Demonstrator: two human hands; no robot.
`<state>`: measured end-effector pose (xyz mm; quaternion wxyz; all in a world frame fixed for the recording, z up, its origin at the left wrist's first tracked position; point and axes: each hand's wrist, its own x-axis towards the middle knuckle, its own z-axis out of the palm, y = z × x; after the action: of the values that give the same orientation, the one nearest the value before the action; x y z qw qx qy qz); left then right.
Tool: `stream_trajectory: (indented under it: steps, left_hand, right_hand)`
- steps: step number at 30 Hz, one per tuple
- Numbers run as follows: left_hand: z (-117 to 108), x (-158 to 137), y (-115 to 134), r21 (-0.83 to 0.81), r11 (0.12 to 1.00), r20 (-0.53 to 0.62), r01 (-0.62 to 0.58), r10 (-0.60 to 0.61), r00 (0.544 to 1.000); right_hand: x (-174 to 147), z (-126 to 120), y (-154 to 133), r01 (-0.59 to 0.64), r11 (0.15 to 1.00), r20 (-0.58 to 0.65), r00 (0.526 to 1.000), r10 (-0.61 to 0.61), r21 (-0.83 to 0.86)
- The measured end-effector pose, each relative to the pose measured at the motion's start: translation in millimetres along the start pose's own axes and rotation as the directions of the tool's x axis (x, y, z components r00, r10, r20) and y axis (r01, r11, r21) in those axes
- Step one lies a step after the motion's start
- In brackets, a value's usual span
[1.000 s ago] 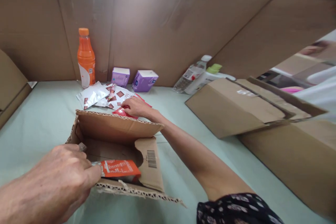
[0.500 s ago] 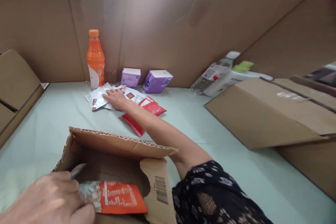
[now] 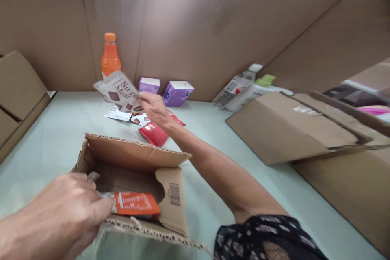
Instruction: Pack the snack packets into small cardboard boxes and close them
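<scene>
My right hand [image 3: 155,109] pinches a white sachet [image 3: 117,89] printed "Meal" by its right end, raised over the table in front of an orange drink bottle [image 3: 111,57]. More white sachets [image 3: 118,113] and red packets [image 3: 154,133] lie just below it. Nearer to me stands an open cardboard box [image 3: 137,148]. My left hand [image 3: 65,209] is closed over the left edge of this box; its fingertips are hidden. Inside the box lies an orange packet [image 3: 137,203] with a clear end close to my left fingers.
Two purple tissue packs [image 3: 177,92] stand by the back cardboard wall [image 3: 195,28]. A clear bottle [image 3: 234,87] and a white bottle with a green cap [image 3: 265,81] lean at the back right. Larger cardboard boxes [image 3: 280,126] stand at the right, another [image 3: 21,89] at the left.
My right hand has lifted a white sachet off the pile and moved a little right and up. My left hand stays at the box edge. The view has shifted slightly.
</scene>
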<state>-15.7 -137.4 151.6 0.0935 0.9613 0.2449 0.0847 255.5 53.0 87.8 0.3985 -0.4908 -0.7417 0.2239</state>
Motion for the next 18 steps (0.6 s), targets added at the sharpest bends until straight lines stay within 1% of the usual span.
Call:
stream_trajectory:
  steps: [1,2,3,5,6,8,11,14,16,18]
  left_hand:
    - [-4.3,1.4,-0.1,-0.004,1.0,0.027,-0.003,0.004,1.0]
    - [-8.0,2.6,-1.0,-0.003,1.0,0.054,-0.01,0.01,0.998]
    - [-10.8,3.6,-2.6,0.003,1.0,0.073,-0.02,0.02,0.997]
    - [-13.6,5.0,-6.6,0.039,0.999,0.097,-0.025,0.021,0.995]
    - [-13.9,5.5,-8.4,0.059,0.998,0.104,-0.026,0.02,0.994]
    - [-13.3,6.1,-10.6,0.088,0.996,0.108,-0.018,0.008,0.994]
    - [-12.8,6.3,-9.1,0.132,0.991,0.122,0.011,-0.027,0.992]
    - [-12.0,4.4,-4.2,0.188,0.981,0.11,0.035,-0.056,0.992]
    - [-9.7,1.9,-1.1,0.213,0.976,0.079,0.037,-0.055,0.995]
    - [-5.8,-1.0,1.5,0.228,0.973,0.025,0.034,-0.041,0.999]
  right_hand:
    - [-16.4,-12.6,-7.3,0.02,0.988,-0.064,0.998,-0.01,0.156]
    - [-33.6,-25.8,-16.0,0.049,0.969,-0.121,0.992,-0.02,0.243]
    - [-50.9,-39.1,-26.1,0.077,0.958,-0.183,0.983,-0.025,0.277]
    - [-83.6,-62.9,-49.6,0.108,0.954,-0.275,0.961,-0.028,0.279]
    - [-98.2,-72.1,-61.9,0.123,0.953,-0.297,0.954,-0.037,0.278]
    - [-123.5,-83.4,-85.0,0.158,0.944,-0.297,0.953,-0.068,0.291]
    - [-150.8,-84.3,-107.5,0.161,0.953,-0.206,0.973,-0.109,0.255]
    - [-164.5,-75.6,-112.9,0.132,0.988,-0.014,0.991,-0.131,0.079]
    - [-166.2,-67.8,-111.8,0.143,0.988,0.15,0.979,-0.134,-0.051]
    - [-162.9,-58.4,-111.3,0.148,0.977,0.313,0.945,-0.094,-0.155]
